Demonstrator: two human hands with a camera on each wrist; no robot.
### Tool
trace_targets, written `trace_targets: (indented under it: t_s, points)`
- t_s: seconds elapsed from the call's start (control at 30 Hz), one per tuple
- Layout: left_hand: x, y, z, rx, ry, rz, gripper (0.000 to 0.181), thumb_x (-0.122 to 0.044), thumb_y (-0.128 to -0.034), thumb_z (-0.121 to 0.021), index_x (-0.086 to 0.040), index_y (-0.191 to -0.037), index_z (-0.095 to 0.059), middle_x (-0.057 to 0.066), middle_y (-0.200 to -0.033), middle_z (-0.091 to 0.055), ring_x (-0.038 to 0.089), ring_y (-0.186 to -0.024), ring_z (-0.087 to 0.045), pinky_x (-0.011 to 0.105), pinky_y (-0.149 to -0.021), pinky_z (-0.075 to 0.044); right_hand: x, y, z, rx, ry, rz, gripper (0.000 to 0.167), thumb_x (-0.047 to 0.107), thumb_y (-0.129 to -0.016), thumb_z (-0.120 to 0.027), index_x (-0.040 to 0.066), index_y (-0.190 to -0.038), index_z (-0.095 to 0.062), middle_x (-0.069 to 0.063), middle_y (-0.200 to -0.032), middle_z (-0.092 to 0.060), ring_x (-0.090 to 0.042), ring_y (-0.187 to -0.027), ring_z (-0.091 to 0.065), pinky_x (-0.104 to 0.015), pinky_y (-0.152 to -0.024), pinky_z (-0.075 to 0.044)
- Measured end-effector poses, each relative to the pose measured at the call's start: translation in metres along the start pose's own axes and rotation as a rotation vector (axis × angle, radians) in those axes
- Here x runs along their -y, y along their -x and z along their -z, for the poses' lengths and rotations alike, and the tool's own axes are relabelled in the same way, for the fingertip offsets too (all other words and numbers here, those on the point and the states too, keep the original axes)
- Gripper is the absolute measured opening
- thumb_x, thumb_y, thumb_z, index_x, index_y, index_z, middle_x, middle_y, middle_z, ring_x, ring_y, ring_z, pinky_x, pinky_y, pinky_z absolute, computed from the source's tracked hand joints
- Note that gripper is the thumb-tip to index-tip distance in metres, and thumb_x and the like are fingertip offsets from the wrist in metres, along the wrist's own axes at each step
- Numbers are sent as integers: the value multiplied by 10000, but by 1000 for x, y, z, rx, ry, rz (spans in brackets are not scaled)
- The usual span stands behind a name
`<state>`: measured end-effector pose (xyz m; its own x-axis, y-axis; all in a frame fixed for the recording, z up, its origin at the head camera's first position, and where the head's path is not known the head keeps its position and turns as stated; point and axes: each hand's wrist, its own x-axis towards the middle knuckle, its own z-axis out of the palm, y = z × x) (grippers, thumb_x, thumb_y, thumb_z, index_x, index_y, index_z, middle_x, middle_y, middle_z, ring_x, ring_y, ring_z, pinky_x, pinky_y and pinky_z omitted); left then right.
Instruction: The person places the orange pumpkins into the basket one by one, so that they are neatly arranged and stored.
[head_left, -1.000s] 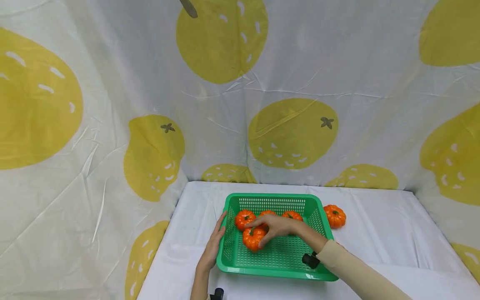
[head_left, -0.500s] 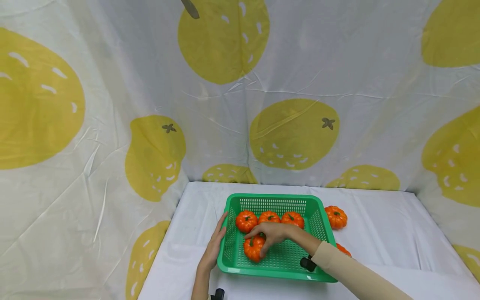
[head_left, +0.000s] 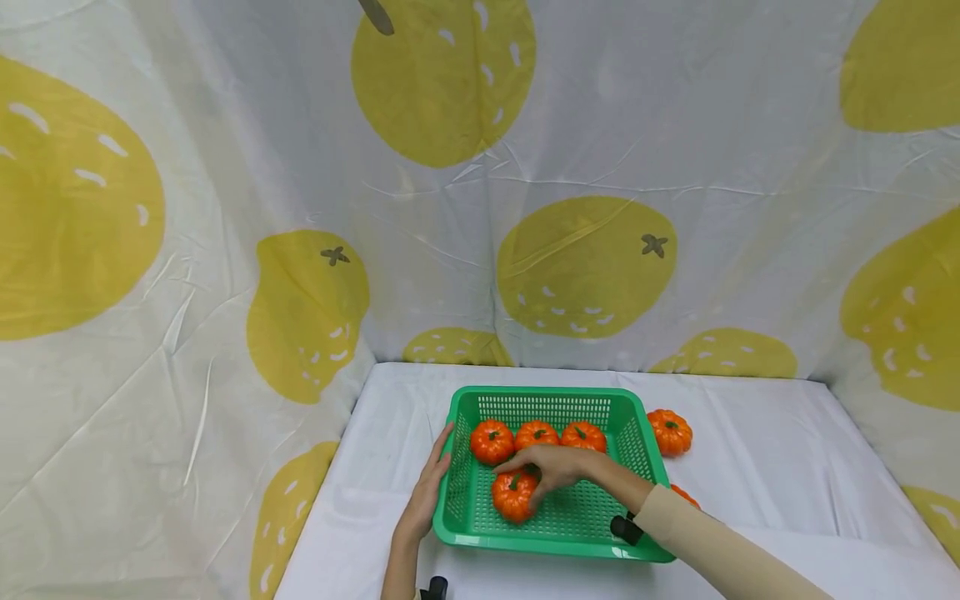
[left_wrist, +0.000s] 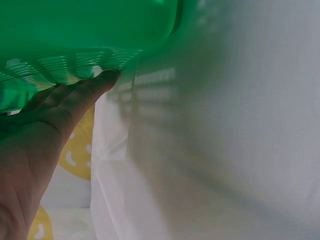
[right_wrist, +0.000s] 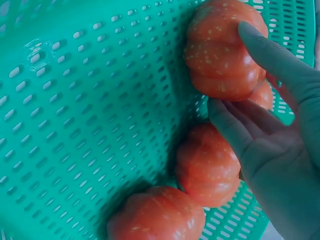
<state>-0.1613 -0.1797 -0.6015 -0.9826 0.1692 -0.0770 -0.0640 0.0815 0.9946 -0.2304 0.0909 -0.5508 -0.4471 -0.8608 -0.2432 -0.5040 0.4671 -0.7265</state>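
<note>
A green plastic basket point(head_left: 555, 546) stands on the white-covered table. Along its back side sit three small orange pumpkins: left point(head_left: 492, 442), middle point(head_left: 536, 433) and right point(head_left: 584, 436). In front of them my right hand point(head_left: 553, 467) holds a fourth pumpkin point(head_left: 514, 497) between thumb and fingers; the right wrist view shows the thumb on one side of this pumpkin point(right_wrist: 225, 50) and fingertips on the other. My left hand point(head_left: 426, 493) rests with straight fingers against the basket's left outer wall, also seen in the left wrist view at the basket wall point(left_wrist: 90, 30).
Right of the basket, one orange pumpkin point(head_left: 670, 432) lies on the table point(head_left: 787, 467), and another point(head_left: 686, 497) is partly hidden by the basket and my right arm. White cloth with yellow fruit prints point(head_left: 587, 267) hangs behind and at the sides.
My right hand and the front pumpkin have moved slightly right and toward the basket's near side, away from the back row. The left hand has stayed at the wall.
</note>
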Motion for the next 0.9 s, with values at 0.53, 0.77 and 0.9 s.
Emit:
trace_targets:
  t_s: [0.53, 0.77, 0.9]
  points:
    - [0, 0, 1, 13, 3, 3, 518, -427, -1139, -273, -370, -1650, -217, 35, -1761, -98, 380, -1626, -28, 708, -1255, -22, 8, -20, -6, 7, 56, -19, 719, 232, -837, -873, 145, -1487, -577, 7, -1529, -576, -183, -1424, -517, -333, -1160, -458]
    - [2, -2, 1, 15, -2, -3, 520, -434, -1136, -271, -372, -1650, -217, 35, -1760, -109, 380, -1625, -44, 707, -1255, -26, 8, -14, -2, 17, -85, 3, 698, 197, -897, -822, 102, -1522, -525, -47, -1583, -517, -242, -1405, -549, -407, -1102, -523]
    - [3, -1, 2, 5, 13, 6, 513, -441, -1133, -275, -395, -1641, -231, 9, -1758, -118, 351, -1630, -49, 688, -1265, -16, 6, 0, 5, 18, -184, 32, 693, 176, -932, -784, 69, -1545, -480, -101, -1606, -480, -379, -1410, -538, -499, -1106, -511]
